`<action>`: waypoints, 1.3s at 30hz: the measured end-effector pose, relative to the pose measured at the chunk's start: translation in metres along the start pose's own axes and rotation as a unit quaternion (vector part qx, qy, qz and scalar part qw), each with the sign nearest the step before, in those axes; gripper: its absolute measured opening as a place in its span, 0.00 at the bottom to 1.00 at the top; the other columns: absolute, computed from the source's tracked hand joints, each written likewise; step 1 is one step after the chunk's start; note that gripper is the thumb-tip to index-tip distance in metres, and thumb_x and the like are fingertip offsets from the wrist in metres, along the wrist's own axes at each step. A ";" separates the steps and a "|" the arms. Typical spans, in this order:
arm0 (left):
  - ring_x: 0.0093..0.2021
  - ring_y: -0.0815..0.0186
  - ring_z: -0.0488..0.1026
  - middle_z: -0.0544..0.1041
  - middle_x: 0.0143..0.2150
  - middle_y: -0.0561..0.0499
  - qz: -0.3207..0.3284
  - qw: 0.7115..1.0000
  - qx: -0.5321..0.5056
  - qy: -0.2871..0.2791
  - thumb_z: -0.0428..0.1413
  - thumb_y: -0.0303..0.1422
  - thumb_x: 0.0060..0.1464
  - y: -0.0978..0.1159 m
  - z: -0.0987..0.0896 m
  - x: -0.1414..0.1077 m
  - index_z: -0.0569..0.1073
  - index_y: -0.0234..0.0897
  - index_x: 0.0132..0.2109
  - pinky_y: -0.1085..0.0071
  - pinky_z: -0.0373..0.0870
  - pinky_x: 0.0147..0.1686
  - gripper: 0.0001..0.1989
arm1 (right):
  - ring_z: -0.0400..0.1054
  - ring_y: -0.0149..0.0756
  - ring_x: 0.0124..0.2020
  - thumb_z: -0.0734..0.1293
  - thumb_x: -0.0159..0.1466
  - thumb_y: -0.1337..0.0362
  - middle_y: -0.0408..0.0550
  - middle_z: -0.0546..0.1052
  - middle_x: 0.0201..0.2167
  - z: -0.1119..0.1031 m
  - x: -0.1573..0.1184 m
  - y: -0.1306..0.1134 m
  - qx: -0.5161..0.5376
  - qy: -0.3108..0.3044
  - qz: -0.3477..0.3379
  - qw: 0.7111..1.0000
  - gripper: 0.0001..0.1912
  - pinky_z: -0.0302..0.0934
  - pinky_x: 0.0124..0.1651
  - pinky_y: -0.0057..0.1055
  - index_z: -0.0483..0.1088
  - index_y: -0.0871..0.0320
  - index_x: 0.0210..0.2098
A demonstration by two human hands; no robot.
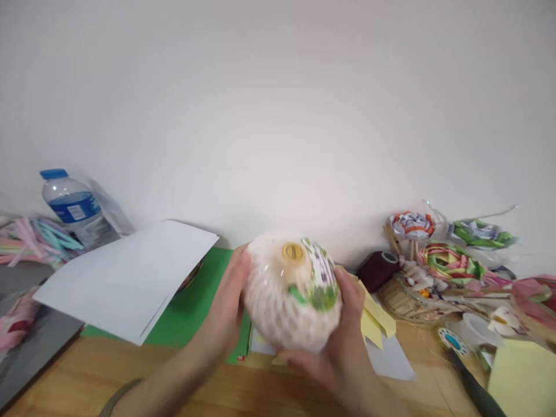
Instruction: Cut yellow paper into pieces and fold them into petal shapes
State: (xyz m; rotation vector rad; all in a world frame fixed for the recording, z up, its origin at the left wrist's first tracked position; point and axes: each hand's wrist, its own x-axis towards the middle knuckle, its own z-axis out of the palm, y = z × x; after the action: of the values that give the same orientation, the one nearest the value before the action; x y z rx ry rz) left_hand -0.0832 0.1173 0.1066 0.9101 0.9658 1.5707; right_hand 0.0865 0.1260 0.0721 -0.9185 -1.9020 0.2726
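Note:
Between my two hands is a round fruit (282,313), held up above the desk. It sits in white foam netting under shiny clear wrap, with a yellow round sticker on top and a green-and-white label on its right. A small green piece shows near the label. My left hand (228,304) presses against the left side, its fingers partly hidden behind the fruit. On the right side my right hand (343,333) grips it, the thumb near the bottom. Which fruit it is cannot be made out.
White paper (117,284) lies over a green sheet (195,310) on the left, near a water bottle (73,202). To the right are a maroon thread spool (377,271), folded paper flowers (452,260), yellow paper (523,376) and a dark handle (473,385). A wall stands behind.

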 end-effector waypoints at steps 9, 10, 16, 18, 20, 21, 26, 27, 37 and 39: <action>0.59 0.54 0.58 0.66 0.58 0.46 -0.022 0.988 0.023 -0.153 0.59 0.33 0.48 -0.020 -0.016 0.048 0.63 0.38 0.56 0.64 0.56 0.55 0.28 | 0.51 0.51 0.59 0.73 0.47 0.51 0.56 0.52 0.59 0.018 0.023 0.064 0.066 -0.071 0.066 0.993 0.52 0.57 0.55 0.48 0.40 0.50 0.62; 0.60 0.54 0.58 0.65 0.58 0.46 -0.025 0.987 0.027 -0.154 0.59 0.32 0.48 -0.023 -0.017 0.050 0.64 0.37 0.56 0.64 0.56 0.55 0.27 | 0.51 0.51 0.59 0.74 0.47 0.52 0.56 0.52 0.59 0.021 0.021 0.068 0.070 -0.076 0.073 0.992 0.53 0.56 0.56 0.49 0.40 0.50 0.63; 0.58 0.53 0.60 0.67 0.56 0.44 -0.047 0.994 0.048 -0.089 0.57 0.34 0.48 -0.051 -0.023 0.058 0.65 0.35 0.54 0.62 0.57 0.54 0.25 | 0.51 0.49 0.60 0.73 0.48 0.54 0.57 0.52 0.60 0.037 0.012 0.082 0.066 -0.107 0.091 0.988 0.53 0.55 0.57 0.47 0.38 0.51 0.63; 0.57 0.52 0.61 0.68 0.56 0.43 -0.055 0.995 0.058 -0.065 0.57 0.36 0.48 -0.060 -0.026 0.061 0.66 0.34 0.53 0.60 0.58 0.53 0.24 | 0.51 0.49 0.61 0.74 0.47 0.54 0.57 0.53 0.60 0.041 0.010 0.082 0.058 -0.114 0.097 0.987 0.53 0.54 0.57 0.47 0.39 0.51 0.63; 0.57 0.51 0.62 0.69 0.55 0.42 -0.055 0.995 0.067 -0.052 0.57 0.37 0.48 -0.066 -0.028 0.063 0.67 0.33 0.52 0.60 0.58 0.54 0.23 | 0.50 0.49 0.61 0.74 0.47 0.54 0.57 0.54 0.60 0.043 0.008 0.083 0.045 -0.122 0.109 0.986 0.53 0.52 0.58 0.47 0.40 0.52 0.63; 0.57 0.51 0.62 0.69 0.54 0.42 -0.053 0.995 0.071 -0.047 0.58 0.37 0.48 -0.067 -0.028 0.064 0.67 0.34 0.51 0.60 0.58 0.54 0.23 | 0.50 0.49 0.61 0.74 0.47 0.54 0.57 0.54 0.60 0.043 0.008 0.083 0.037 -0.127 0.116 0.984 0.54 0.51 0.59 0.47 0.39 0.52 0.63; 0.63 0.55 0.52 0.61 0.61 0.45 -0.010 0.994 0.100 0.040 0.59 0.36 0.46 -0.065 -0.021 0.064 0.65 0.40 0.52 0.62 0.50 0.59 0.25 | 0.48 0.54 0.62 0.73 0.48 0.52 0.63 0.53 0.62 0.039 0.009 0.078 -0.012 -0.156 0.139 0.978 0.56 0.52 0.57 0.52 0.36 0.55 0.65; 0.64 0.57 0.50 0.58 0.62 0.47 0.009 0.992 0.106 0.068 0.58 0.36 0.48 -0.063 -0.020 0.063 0.64 0.41 0.53 0.63 0.47 0.60 0.25 | 0.46 0.54 0.63 0.73 0.48 0.52 0.63 0.53 0.62 0.036 0.011 0.074 -0.021 -0.158 0.136 0.978 0.55 0.51 0.57 0.53 0.38 0.56 0.65; 0.59 0.62 0.57 0.62 0.55 0.49 0.195 0.955 0.149 0.169 0.53 0.30 0.49 -0.036 -0.013 0.029 0.63 0.43 0.49 0.62 0.53 0.58 0.18 | 0.72 0.38 0.38 0.57 0.64 0.54 0.50 0.76 0.41 -0.055 0.034 0.062 -0.144 -0.012 0.112 0.983 0.17 0.65 0.43 0.36 0.69 0.56 0.44; 0.57 0.62 0.58 0.63 0.53 0.49 0.217 0.953 0.157 0.144 0.54 0.29 0.49 -0.033 -0.007 0.018 0.63 0.42 0.48 0.62 0.54 0.57 0.18 | 0.72 0.39 0.35 0.57 0.63 0.56 0.50 0.77 0.37 -0.075 0.022 0.079 -0.178 -0.001 0.131 0.975 0.15 0.66 0.39 0.36 0.70 0.57 0.40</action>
State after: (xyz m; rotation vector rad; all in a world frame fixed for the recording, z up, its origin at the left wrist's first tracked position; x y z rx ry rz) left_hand -0.0802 0.1390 0.0751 1.1966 1.3129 1.9959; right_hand 0.1816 0.1815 0.0822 -1.4143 -1.8621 0.0868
